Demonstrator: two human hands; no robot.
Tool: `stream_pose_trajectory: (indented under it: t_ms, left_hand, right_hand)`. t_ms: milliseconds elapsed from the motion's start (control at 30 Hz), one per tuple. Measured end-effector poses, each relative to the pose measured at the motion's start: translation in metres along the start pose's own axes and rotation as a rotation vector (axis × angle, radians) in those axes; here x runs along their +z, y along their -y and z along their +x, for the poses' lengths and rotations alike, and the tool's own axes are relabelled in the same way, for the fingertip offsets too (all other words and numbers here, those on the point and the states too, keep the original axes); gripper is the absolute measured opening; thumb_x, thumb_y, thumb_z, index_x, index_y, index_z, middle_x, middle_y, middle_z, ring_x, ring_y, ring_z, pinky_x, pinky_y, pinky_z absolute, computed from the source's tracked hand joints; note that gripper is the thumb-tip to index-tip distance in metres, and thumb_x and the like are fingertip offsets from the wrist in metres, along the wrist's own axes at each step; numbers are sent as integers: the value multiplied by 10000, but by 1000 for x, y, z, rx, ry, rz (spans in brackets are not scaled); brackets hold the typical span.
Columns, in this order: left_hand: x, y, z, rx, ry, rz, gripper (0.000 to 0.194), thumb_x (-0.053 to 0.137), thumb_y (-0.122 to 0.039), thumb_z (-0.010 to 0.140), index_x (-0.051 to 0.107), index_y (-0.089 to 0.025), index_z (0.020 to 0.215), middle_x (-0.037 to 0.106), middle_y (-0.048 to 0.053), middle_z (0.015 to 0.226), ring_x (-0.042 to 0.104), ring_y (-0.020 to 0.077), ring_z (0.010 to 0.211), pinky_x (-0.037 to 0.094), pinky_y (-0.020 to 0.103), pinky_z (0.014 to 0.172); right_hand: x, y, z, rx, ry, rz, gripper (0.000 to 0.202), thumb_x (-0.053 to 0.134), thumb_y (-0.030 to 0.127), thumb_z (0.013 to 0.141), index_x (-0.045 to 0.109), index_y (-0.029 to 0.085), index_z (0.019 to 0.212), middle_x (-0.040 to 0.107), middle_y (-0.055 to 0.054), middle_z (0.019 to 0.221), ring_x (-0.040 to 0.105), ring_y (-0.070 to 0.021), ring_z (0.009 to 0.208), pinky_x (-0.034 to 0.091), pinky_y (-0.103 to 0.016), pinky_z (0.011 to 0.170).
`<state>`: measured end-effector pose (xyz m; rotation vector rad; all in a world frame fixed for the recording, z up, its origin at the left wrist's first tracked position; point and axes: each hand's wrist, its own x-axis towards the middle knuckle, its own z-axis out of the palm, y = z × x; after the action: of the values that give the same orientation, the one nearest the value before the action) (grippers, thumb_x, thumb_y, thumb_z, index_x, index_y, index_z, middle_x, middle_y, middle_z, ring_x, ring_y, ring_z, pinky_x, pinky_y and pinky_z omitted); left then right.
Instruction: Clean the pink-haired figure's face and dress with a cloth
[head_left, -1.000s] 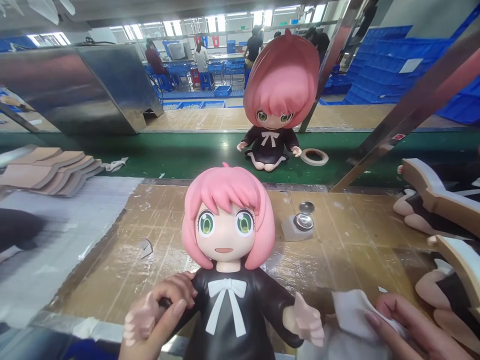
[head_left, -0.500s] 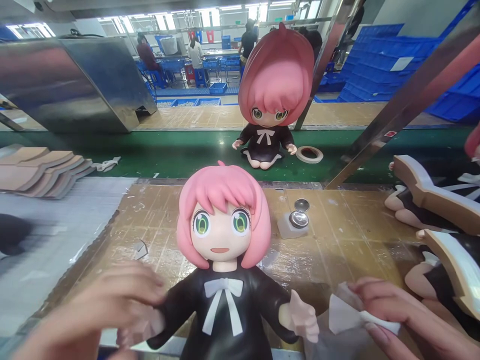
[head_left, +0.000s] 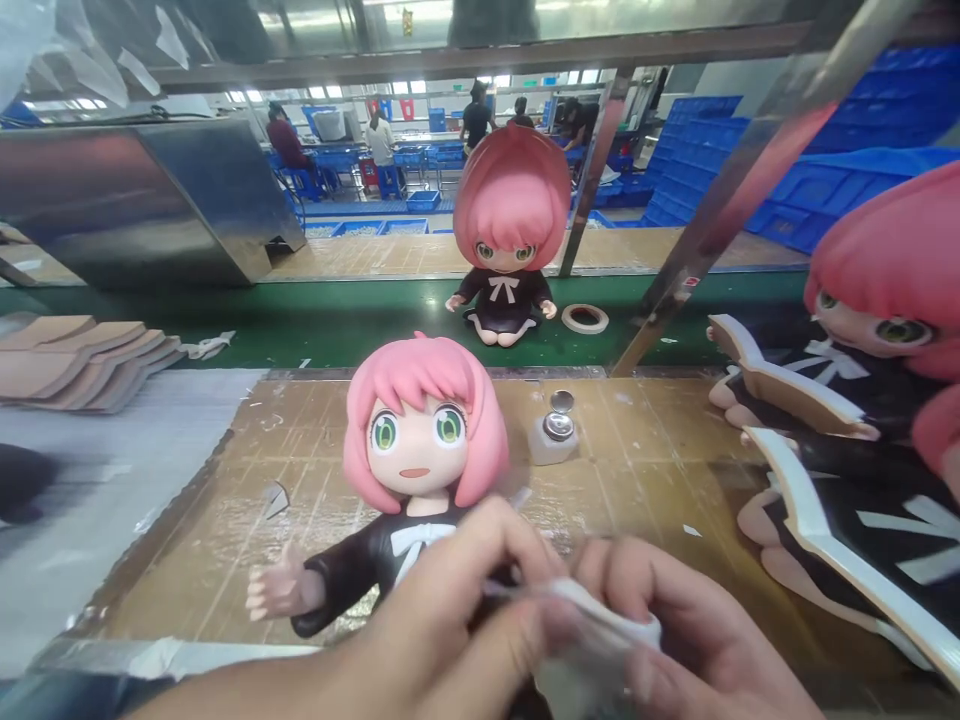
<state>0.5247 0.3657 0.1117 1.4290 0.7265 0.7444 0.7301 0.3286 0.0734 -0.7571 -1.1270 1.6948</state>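
Both hands, left hand [head_left: 457, 610] and right hand [head_left: 675, 640], pinch a crumpled white cloth [head_left: 592, 625], hiding the black dress of the pink-haired doll figure [head_left: 416, 440]; a small metal-capped bottle [head_left: 553, 435] stands behind.

- Toy factory assembly line.
- Green conveyor belt [head_left: 360, 320] beyond the fingers [head_left: 480, 560], identical pink-haired dolls [head_left: 510, 250] on it and right of them.
- Farther back: stacked blue crates [head_left: 750, 140], workers [head_left: 379, 140] at benches.

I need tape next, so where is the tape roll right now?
The tape roll lies flat on the green conveyor belt, just right of the far seated doll, beside a slanted metal post.
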Motion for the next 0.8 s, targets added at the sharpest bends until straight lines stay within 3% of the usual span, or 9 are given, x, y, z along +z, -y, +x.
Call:
stream_pose_trajectory:
  t_ms: [67,100,200,333,500,700,800]
  left_hand:
    - [3,-7,-1,-189,-36,-194,253,591,-482,971,550,-242,902,619,3,808,581,123,702,474,224,610]
    - [5,-9,0,-216,-43,-247,258,607,-482,965,543,-241,903,615,-4,796,564,113,685,465,215,601]
    - [15,-12,4,-220,-58,-271,290,633,-504,946,534,-235,899,595,-18,772,518,93,649,423,187,557]
    - [24,-12,6,-181,-110,-187,338,640,-550,927,530,-234,881,519,-50,668,457,65,543,361,149,472]
    - [21,-13,2,-21,-117,10,264,619,-472,955,585,-227,861,454,-70,573,338,37,398,193,155,345]
    - [20,-12,0,46,-154,45,223,603,-428,972,583,-242,850,480,-78,554,364,40,393,226,148,353]
    - [20,-8,0,272,-237,339,109,615,-317,966,604,-262,872,571,-70,604,498,63,442,372,147,405]
  right_hand:
    - [-1,1,0,109,21,134,393,768,442,844,459,202,807,489,25,808,463,-74,714,378,-191,632]
    - [0,2,1,145,38,199,397,781,416,837,447,203,825,481,39,792,445,-54,688,358,-169,618]
    - [3,4,3,236,91,317,421,834,424,763,515,188,905,521,37,762,472,-43,639,365,-155,581]
    - [9,6,5,248,134,343,499,806,571,745,647,120,891,542,2,740,486,-45,613,353,-157,543]
    - [9,3,1,240,1,336,485,836,554,731,665,100,756,521,9,663,414,-24,534,268,-177,502]
    - [17,-8,2,191,-89,504,436,881,512,679,668,138,750,523,7,652,446,-79,616,334,-227,602]
    - [28,-16,0,102,-83,585,446,840,587,688,677,184,788,550,-15,704,475,-125,673,411,-272,651]
